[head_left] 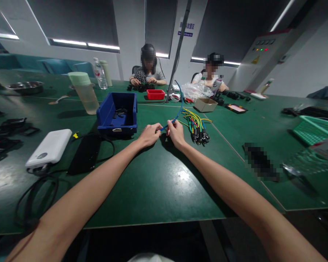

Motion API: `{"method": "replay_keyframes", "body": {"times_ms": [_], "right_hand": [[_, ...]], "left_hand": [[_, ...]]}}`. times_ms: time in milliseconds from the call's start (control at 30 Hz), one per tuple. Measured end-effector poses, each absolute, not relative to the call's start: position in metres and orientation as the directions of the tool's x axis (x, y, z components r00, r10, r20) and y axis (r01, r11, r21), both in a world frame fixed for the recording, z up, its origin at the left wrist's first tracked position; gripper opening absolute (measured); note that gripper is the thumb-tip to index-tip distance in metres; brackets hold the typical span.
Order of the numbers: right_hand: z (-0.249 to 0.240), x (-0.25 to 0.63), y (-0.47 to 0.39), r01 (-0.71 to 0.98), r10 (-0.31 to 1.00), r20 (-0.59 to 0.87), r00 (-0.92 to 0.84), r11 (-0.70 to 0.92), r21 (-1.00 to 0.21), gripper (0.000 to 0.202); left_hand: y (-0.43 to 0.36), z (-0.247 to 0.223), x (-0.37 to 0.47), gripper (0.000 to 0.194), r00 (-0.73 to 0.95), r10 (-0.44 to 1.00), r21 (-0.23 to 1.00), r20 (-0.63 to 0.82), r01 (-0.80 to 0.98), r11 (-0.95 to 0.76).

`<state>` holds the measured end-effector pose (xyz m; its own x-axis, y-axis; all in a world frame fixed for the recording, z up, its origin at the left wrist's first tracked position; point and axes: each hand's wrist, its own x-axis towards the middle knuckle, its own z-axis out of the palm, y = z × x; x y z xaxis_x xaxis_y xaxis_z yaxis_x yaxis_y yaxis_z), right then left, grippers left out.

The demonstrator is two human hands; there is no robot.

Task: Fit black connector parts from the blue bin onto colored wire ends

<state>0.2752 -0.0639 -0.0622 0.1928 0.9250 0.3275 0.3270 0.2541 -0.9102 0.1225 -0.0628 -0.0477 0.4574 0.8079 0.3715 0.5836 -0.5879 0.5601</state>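
A thin blue cable [182, 99] arcs upward out of my right hand [176, 133], whose fingers are closed around it. My left hand [150, 134] pinches the lower end of the same cable, just left of the right hand. What sits on that end is hidden by my fingers. Right of my hands lies a bundle of yellow, green and blue cables [195, 123] with black connectors [200, 137] at the near end. Behind my left hand stands a blue bin [104, 118] with small black parts [120, 112] in it.
On the left are a bottle [84, 95], a white power bank [50, 147], a black phone-like slab [84, 154] and cords. A red tray [155, 95], cardboard box [205, 104] and metal pole [177, 54] stand beyond. Green baskets [317, 131] are right. Two people sit opposite.
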Motion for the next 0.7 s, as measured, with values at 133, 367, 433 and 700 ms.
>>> {"method": "replay_keyframes", "body": {"times_ms": [133,367,433,700], "right_hand": [[-0.0613,0.2734,-0.0662,0.376,0.945,0.312,0.093,0.257,-0.89,0.032],[-0.0584,0.2734,-0.0694,0.381,0.941,0.315,0.125,0.248,-0.891,0.029],[-0.0588,0.2734,-0.0688,0.382,0.941,0.315,0.128,0.246,-0.891,0.028],[-0.058,0.2714,-0.0695,0.38,0.937,0.331,0.108,0.269,-0.885,0.025]], "left_hand": [[-0.0634,-0.0467,0.1221,0.025,0.461,0.81,0.559,0.362,0.588,-0.584],[-0.0635,-0.0489,0.1226,0.024,0.454,0.802,0.523,0.388,0.607,-0.598],[-0.0632,-0.0493,0.1224,0.024,0.463,0.796,0.528,0.39,0.596,-0.605],[-0.061,-0.0478,0.1207,0.024,0.488,0.784,0.581,0.383,0.533,-0.615]]}}
